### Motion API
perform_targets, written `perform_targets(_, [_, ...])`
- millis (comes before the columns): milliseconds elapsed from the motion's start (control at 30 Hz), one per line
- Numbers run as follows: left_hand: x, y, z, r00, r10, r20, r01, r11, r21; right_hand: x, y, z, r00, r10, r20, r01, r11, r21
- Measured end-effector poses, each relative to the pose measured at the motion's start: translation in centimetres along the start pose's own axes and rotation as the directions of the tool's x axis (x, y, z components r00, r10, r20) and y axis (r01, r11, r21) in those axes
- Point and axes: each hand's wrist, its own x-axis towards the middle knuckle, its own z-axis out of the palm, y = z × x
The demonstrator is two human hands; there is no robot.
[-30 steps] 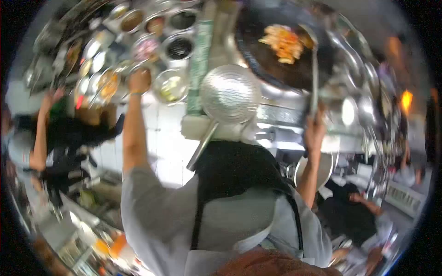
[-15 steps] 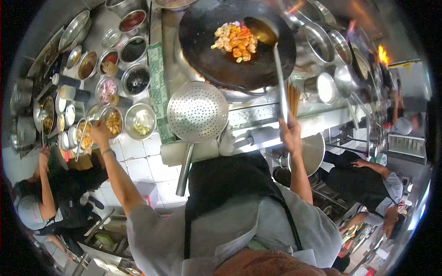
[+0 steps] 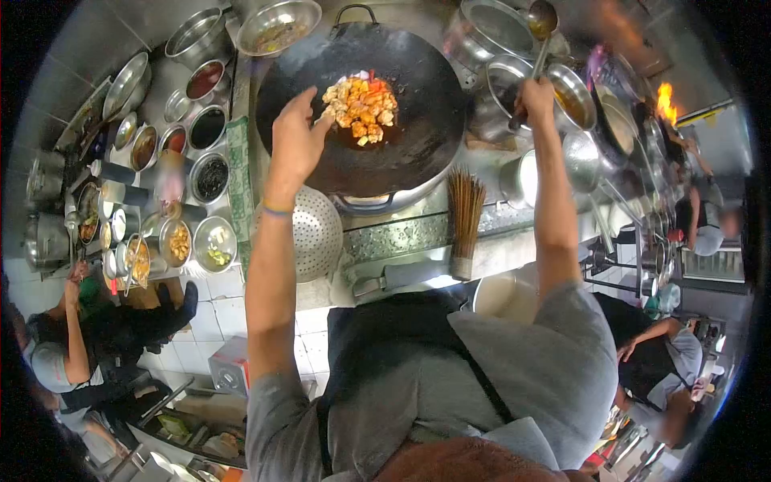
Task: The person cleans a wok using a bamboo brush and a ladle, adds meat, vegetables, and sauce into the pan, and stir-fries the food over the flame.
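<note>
Presently, the large round black metal wok (image 3: 430, 108) forms the dial. Perforated round silver metal strainer (image 3: 317, 233): 7 o'clock. Long-handled metal ladle (image 3: 543, 24): 2 o'clock, beyond the rim, handle gripped by the right hand (image 3: 534, 104). Left hand (image 3: 297, 140): 9 o'clock, fingers parted. Orange-and-white diced food mound (image 3: 365, 108): centre of wok.

- 1 perforated skimmer (image 3: 317, 234), partly hidden
- 1 brush (image 3: 466, 210) of bundled sticks
- 2 bowls (image 3: 228, 178) with black contents
- 1 green patterned strip (image 3: 238, 173) beside them
- 1 orange flame (image 3: 666, 104), far right
</note>
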Motion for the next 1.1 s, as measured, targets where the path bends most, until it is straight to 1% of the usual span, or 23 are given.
perform_targets(33, [-1.4,0.7,-0.1,1.0,-0.006,-0.009,0.006,1.0,-0.003,3.7,0.9,0.3,0.998,0.065,-0.002,-0.065,0.997,0.029])
perform_targets(100, [-4.0,1.6,-0.8,0.999,-0.026,-0.03,0.026,1.0,-0.01,10.7,1.1,0.5,0.98,0.168,0.104,-0.161,0.984,-0.074])
perform_targets(133, [-5.2,2.2,-1.4,0.997,-0.068,-0.025,0.067,0.997,-0.034,13.9,0.5,0.2,0.936,0.275,0.22,-0.342,0.856,0.387])
perform_targets(167, [-6.2,2.8,-2.2,0.994,-0.109,-0.023,0.107,0.993,-0.056,18.7,0.5,-0.5,0.867,0.27,0.419,-0.497,0.535,0.683])
perform_targets(200, [-7.1,3.4,-3.1,0.989,-0.148,-0.018,0.147,0.986,-0.078,23.4,0.5,-1.1,0.759,0.254,0.599,-0.637,0.1,0.765])
perform_targets(233, [-7.8,3.9,-3.9,0.986,-0.163,-0.03,0.16,0.983,-0.092,22.9,-2.0,-0.8,0.722,0.246,0.647,-0.677,0.057,0.734])
perform_targets(300, [-9.3,4.5,-5.4,0.98,-0.192,-0.049,0.184,0.975,-0.122,17.3,-6.1,-0.4,0.788,0.263,0.556,-0.614,0.393,0.684])
perform_targets(367, [-11.4,4.0,-6.9,0.956,-0.293,-0.015,0.289,0.951,-0.11,13.3,-10.1,0.1,0.822,0.253,0.511,-0.558,0.543,0.628])
perform_targets(400, [-12.6,3.7,-7.8,0.94,-0.34,0.003,0.338,0.935,-0.106,16.6,-8.4,-1.0,0.742,0.177,0.647,-0.226,0.974,-0.007])
perform_targets(467, [-15.7,2.2,-9.3,0.908,-0.419,0.012,0.419,0.905,-0.077,18.9,-4.0,0.6,0.916,0.074,0.394,-0.029,0.993,-0.118])
perform_targets(533, [-18.9,1.2,-10.5,0.858,-0.514,-0.011,0.512,0.856,-0.071,18.8,-1.8,1.7,0.987,-0.052,0.15,0.081,0.977,-0.197])
perform_targets(633, [-23.0,0.6,-12.0,0.779,-0.622,-0.078,0.613,0.782,-0.11,20.5,0.7,2.6,0.998,0.006,0.057,0.005,0.981,-0.196])
perform_targets(667, [-24.0,0.5,-12.4,0.775,-0.624,-0.095,0.613,0.78,-0.126,19.7,-0.1,1.8,0.984,0.125,0.128,-0.131,0.991,0.037])
perform_targets(700, [-24.8,0.7,-12.6,0.772,-0.626,-0.112,0.612,0.779,-0.141,20.9,-0.3,1.6,0.941,0.3,0.158,-0.338,0.872,0.354])
perform_targets(733, [-25.1,1.5,-13.0,0.736,-0.67,-0.095,0.655,0.741,-0.148,22.4,-0.9,1.1,0.863,0.442,0.244,-0.49,0.615,0.618])
perform_targets(833, [-25.0,3.3,-13.5,0.758,-0.639,-0.134,0.612,0.767,-0.196,23.7,-3.6,-0.1,0.747,0.458,0.482,-0.572,0.074,0.817])
perform_targets(900, [-24.8,3.6,-13.4,0.767,-0.623,-0.15,0.594,0.779,-0.199,23.2,-4.5,0.0,0.776,0.409,0.48,-0.511,-0.038,0.859])
perform_targets(933, [-24.6,3.7,-13.4,0.774,-0.614,-0.154,0.584,0.787,-0.2,23.9,-4.3,-0.1,0.662,0.38,0.645,-0.697,-0.003,0.717])
perform_targets(967, [-24.5,3.8,-13.2,0.777,-0.613,-0.143,0.587,0.788,-0.184,23.7,-3.6,-0.5,0.736,0.342,0.585,-0.677,0.383,0.628])
perform_targets(1000, [-24.5,4.0,-13.1,0.78,-0.612,-0.132,0.591,0.789,-0.167,23.3,-2.8,-0.5,0.794,0.272,0.543,-0.547,0.709,0.444])
perform_targets(1033, [-24.6,4.1,-13.0,0.781,-0.613,-0.121,0.596,0.789,-0.15,22.0,-2.8,-0.5,0.829,0.184,0.528,-0.329,0.924,0.194])
perform_targets(1067, [-24.7,4.4,-12.8,0.777,-0.618,-0.115,0.602,0.784,-0.149,20.5,-2.8,-1.7,0.894,0.058,0.445,0.023,0.984,-0.175])
perform_targets(1100, [-24.9,4.6,-12.6,0.774,-0.624,-0.109,0.608,0.78,-0.151,19.6,-2.5,-1.7,0.94,-0.03,0.341,0.154,0.926,-0.344])
